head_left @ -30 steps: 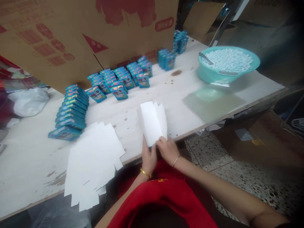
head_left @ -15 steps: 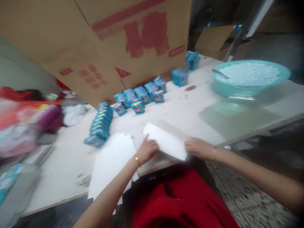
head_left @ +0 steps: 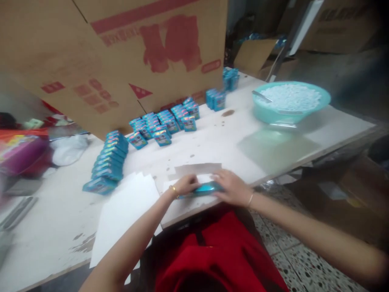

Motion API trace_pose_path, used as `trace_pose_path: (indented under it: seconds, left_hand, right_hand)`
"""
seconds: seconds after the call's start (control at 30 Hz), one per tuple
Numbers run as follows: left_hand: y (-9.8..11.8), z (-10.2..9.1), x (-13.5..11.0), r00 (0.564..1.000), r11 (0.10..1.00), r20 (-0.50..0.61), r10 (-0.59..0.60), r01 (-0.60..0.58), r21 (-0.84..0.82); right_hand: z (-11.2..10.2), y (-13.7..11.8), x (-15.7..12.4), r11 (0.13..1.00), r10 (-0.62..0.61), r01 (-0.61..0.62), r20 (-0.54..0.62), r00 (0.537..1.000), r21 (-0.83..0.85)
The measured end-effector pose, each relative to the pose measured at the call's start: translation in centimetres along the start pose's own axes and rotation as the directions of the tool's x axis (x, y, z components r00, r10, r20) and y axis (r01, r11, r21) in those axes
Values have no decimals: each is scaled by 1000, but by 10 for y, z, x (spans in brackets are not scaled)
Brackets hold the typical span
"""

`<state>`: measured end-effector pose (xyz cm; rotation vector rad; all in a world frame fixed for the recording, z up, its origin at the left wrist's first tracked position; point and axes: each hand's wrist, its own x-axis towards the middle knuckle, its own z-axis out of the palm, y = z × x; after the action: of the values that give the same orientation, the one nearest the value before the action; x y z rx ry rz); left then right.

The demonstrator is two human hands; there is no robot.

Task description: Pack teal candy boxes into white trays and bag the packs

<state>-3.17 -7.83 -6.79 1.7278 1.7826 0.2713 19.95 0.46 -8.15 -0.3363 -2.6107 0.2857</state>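
Folded card [head_left: 208, 187] lies near the front edge of the bench [head_left: 231, 142], clamped on either side by the fingers of the left hand [head_left: 186, 185] and right hand [head_left: 233, 188]. Probably light, springy and easily creased, it suits side holds; open bench extends beyond, white sheets [head_left: 121, 215] adjoin left.

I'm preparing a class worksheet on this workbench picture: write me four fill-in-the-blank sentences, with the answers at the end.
1. The strip of the card showing between the left hand and the right hand is ____.
2. In the picture, the basin stands to the ____ of both hands.
3. The printing on the large carton is ____.
4. In the picture, the white sheets lie to the ____ of the card.

Answers: blue; right; red; left.
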Motion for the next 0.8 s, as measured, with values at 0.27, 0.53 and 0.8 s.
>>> trace_pose_path:
  seconds: [0.27, 0.53, 0.8]
  left_hand:
    - [1, 18, -48, 936, 813, -141, 322, -197, 547]
    - [19, 18, -49, 991, 800, -81, 102, -33, 599]
    - [25, -9, -30, 985, 912, 172, -2, -69, 404]
  right_hand:
    - [46, -28, -7, 963, 84, -64, 66, 994, -261]
    - [37, -25, 8, 961, 220, -133, 373, 901, -243]
    - [33, -14, 26, 984, 138, -58, 516, 845, -168]
